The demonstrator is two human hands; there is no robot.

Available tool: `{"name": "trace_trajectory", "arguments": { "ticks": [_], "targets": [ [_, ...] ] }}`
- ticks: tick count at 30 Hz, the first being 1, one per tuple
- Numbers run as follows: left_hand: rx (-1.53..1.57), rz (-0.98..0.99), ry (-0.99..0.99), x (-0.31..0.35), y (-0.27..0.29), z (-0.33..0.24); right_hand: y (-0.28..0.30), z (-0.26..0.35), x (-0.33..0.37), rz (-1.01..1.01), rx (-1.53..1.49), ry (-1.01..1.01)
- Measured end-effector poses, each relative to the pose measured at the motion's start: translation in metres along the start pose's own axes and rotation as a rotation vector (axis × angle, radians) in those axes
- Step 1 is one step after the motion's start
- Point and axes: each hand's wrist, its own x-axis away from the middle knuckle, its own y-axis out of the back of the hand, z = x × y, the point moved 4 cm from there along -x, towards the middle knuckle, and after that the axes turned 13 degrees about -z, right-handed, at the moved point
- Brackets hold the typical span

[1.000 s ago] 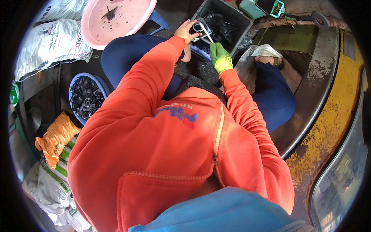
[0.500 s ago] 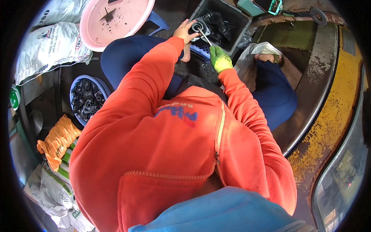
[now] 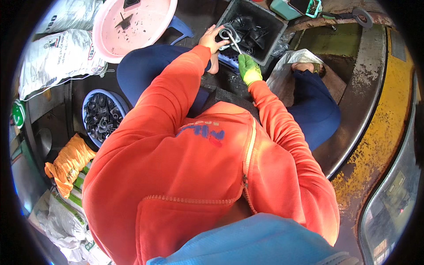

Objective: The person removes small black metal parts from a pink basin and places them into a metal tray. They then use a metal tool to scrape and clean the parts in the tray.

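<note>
My bare left hand grips the side of a dark grey moulded part with a round ring-shaped opening. The part is held at the near left corner of a black crate with several black plastic pieces in it. In a green and yellow glove, my right hand is closed round a tool with a thin metal shaft. The shaft points up and left, its far end at the round opening. Whether the tip is inside the ring, I cannot tell; the glove hides the handle.
Left of my hands stands a pink basin with a dark piece in it, beside a blue stool leg. A blue basket of black parts is by my left leg. White sacks lie left; a rusty yellow metal edge curves along the right.
The tool's shaft has tilted slightly more upright, and my gloved right hand has shifted a little left and down. My left hand keeps hold of the grey part.
</note>
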Motion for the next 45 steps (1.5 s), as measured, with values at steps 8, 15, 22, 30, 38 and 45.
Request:
{"name": "trace_trajectory", "arguments": {
  "ticks": [8, 15, 22, 30, 38, 45],
  "targets": [
    [-0.045, -0.057, 0.077, -0.026, 0.015, -0.016, 0.041, 0.037, -0.006, -0.093, -0.223, -0.104],
    [0.093, -0.312, 0.076, -0.18, 0.03, -0.014, 0.218, 0.06, 0.045, -0.374, -0.748, 0.067],
    [-0.689, 0.132, -0.224, -0.227, -0.024, 0.079, 0.214, 0.027, 0.046, -0.229, -1.471, -0.427],
    [-0.243, 0.444, -0.678, -0.096, -0.076, -0.094, 0.21, 0.035, 0.039, -0.154, -1.459, -0.467],
    [-0.408, 0.5, -0.649, -0.058, -0.121, -0.087, 0.197, 0.031, 0.048, -0.194, -1.217, -0.418],
    [0.399, 0.47, 0.621, -0.09, -0.005, -0.04, 0.157, 0.036, 0.029, -0.426, -0.515, 0.318]
  ]
}}
